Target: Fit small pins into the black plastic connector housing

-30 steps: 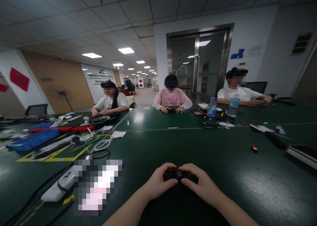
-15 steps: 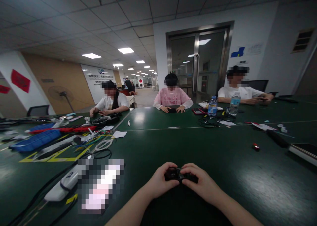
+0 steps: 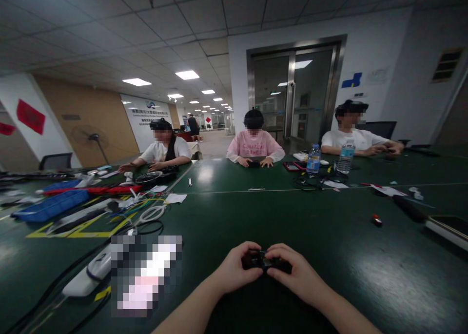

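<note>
At lower centre, the left hand point(image 3: 236, 266) and right hand point(image 3: 298, 269) grasp a black device point(image 3: 268, 263) between them, its details too dim to tell. Green tabletop point(image 3: 219, 217) spreads around; glass doors point(image 3: 310, 100) stand upper right of centre.

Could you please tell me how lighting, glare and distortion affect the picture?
Head view: glare on the green table, right of the right hand; head view: dim light, little detail in the dark object between that and the left hand; head view: wide-angle stretching toward the edges, and a pixelated patch at lower left.
</note>
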`<act>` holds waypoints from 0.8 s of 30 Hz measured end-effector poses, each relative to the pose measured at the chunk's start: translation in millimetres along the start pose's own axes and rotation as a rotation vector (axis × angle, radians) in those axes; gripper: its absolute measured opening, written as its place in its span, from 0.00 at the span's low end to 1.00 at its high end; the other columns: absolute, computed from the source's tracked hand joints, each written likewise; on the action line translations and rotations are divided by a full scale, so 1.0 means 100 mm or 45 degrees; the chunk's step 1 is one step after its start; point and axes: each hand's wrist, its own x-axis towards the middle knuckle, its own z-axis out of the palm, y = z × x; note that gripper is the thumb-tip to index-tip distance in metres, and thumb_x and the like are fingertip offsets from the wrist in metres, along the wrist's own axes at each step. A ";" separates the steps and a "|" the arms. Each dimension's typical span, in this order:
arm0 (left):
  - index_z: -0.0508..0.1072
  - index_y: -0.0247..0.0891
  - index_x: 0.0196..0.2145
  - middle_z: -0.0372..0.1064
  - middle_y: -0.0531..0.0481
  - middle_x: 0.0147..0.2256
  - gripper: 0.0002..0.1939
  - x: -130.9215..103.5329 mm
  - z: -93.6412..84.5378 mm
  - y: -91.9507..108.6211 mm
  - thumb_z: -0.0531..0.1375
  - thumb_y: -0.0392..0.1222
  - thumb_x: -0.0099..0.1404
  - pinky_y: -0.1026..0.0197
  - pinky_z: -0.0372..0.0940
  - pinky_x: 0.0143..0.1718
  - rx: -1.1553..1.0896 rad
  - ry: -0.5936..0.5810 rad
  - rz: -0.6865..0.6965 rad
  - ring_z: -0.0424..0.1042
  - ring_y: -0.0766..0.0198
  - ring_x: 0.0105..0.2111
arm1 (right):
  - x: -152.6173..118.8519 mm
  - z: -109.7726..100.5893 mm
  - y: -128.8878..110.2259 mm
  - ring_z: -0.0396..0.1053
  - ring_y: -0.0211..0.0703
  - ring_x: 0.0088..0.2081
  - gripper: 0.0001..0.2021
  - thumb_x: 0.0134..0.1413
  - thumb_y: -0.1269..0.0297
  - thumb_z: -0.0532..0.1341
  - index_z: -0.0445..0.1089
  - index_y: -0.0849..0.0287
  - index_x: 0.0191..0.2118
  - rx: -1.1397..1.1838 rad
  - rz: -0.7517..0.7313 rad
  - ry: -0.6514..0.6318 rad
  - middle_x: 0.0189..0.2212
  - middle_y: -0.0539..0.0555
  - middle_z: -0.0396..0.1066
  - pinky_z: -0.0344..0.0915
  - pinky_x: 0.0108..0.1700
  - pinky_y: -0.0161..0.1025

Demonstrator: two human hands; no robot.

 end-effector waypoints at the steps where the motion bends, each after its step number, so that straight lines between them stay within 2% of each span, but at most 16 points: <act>1: 0.65 0.38 0.46 0.69 0.47 0.41 0.22 0.00 0.00 0.00 0.62 0.33 0.52 0.57 0.64 0.44 0.000 0.000 -0.003 0.69 0.59 0.42 | 0.00 0.00 0.00 0.66 0.47 0.47 0.11 0.48 0.69 0.62 0.71 0.54 0.40 -0.004 0.000 0.000 0.44 0.54 0.66 0.61 0.51 0.44; 9: 0.65 0.38 0.46 0.69 0.46 0.42 0.22 0.00 -0.01 0.02 0.62 0.33 0.52 0.56 0.63 0.46 -0.026 -0.015 -0.001 0.69 0.58 0.44 | 0.00 -0.03 -0.04 0.65 0.47 0.48 0.09 0.49 0.66 0.62 0.71 0.54 0.39 -0.027 0.031 -0.019 0.44 0.53 0.66 0.61 0.51 0.45; 24: 0.65 0.38 0.47 0.69 0.47 0.42 0.22 -0.01 -0.01 -0.01 0.61 0.33 0.53 0.57 0.64 0.44 -0.010 -0.010 0.006 0.69 0.60 0.42 | 0.02 -0.02 -0.03 0.65 0.47 0.49 0.09 0.50 0.66 0.61 0.71 0.53 0.39 -0.015 0.014 0.004 0.45 0.53 0.67 0.61 0.52 0.45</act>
